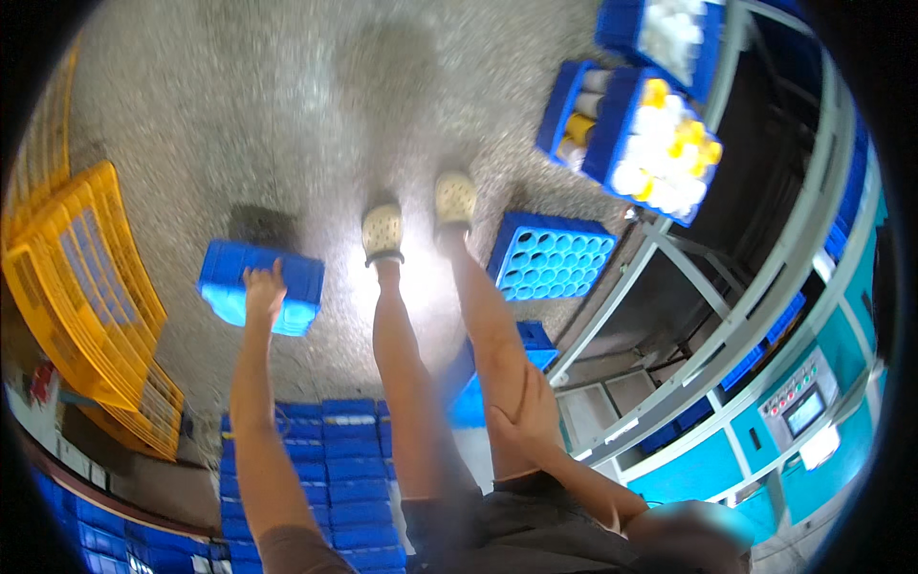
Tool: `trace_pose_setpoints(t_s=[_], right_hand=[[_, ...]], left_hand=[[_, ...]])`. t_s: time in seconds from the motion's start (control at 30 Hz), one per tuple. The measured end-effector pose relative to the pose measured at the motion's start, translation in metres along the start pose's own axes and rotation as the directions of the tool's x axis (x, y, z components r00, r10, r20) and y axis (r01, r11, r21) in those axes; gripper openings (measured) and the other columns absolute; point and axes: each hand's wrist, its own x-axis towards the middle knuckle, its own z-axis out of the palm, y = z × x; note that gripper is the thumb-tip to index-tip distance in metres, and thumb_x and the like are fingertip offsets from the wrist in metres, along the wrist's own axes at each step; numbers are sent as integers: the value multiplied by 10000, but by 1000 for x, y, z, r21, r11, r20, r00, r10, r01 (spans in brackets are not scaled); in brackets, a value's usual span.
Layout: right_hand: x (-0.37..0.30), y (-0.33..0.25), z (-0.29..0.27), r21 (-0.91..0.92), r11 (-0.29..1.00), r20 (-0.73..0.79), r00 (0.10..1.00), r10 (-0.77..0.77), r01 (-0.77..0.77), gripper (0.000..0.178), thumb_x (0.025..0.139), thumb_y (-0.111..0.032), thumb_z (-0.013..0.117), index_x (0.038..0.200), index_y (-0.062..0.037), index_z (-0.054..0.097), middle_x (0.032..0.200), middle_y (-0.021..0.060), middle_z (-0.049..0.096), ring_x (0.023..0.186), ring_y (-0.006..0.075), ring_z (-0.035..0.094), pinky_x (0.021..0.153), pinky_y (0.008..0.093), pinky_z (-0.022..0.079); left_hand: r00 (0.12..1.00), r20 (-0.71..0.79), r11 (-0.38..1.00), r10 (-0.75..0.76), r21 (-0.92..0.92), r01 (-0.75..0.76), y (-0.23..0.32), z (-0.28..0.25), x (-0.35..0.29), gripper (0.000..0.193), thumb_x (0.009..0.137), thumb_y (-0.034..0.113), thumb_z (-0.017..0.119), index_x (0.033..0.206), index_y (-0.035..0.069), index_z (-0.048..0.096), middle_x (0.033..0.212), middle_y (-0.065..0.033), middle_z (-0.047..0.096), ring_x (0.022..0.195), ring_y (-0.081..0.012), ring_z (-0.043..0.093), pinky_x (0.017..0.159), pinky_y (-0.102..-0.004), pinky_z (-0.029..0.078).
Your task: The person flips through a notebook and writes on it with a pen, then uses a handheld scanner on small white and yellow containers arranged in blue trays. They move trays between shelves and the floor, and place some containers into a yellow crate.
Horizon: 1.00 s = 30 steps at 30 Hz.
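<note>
1. The blue crate [303, 289] was at your left, above or on the concrete floor [239, 115]; contact could not be told.
2. Your left hand [265, 285] gripped it.
3. Your right hand [535, 421] lay against your right leg, thumb spread wide from the fingers.
4. Right of your shoes [382, 230] sat a light-blue tray with round compartments [558, 256].
5. Yellow-orange crates [81, 287] stood farther left.

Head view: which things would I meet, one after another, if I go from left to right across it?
Yellow crates, blue crate at the left hand, left shoe, right shoe, blue tray with round cells, control panel.
</note>
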Motion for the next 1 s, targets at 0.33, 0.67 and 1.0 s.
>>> trace_pose_setpoints(t_s=[0.33,0.67,1.0], right_hand=[[-100,25,56,18,961,-160,950,-270,276,499,870,-386,560,1130,38,607,1218,277,539,1187,444,464,1024,542,326],[-133,54,25,650,731,-403,910,100,207,340,883,-344,561,975,-35,669,1030,201,658,941,391,615,824,452,489],[-123,124,79,800,599,-335,814,475,-20,421,916,-419,505,1170,-94,593,916,265,667,820,445,654,769,564,502]], left_hand=[[835,-359,619,-417,-785,-28,-52,-388,-134,412,824,281,655,935,-115,619,704,-204,666,619,-292,648,592,-473,488],[969,-168,195,-182,-972,-132,258,-564,-126,132,696,3,632,822,-36,635,803,-84,628,694,-199,596,611,-357,484],[936,247,199,250,-959,200,683,-550,-139,237,722,157,686,890,2,622,795,-97,571,606,-203,526,459,-357,391]])
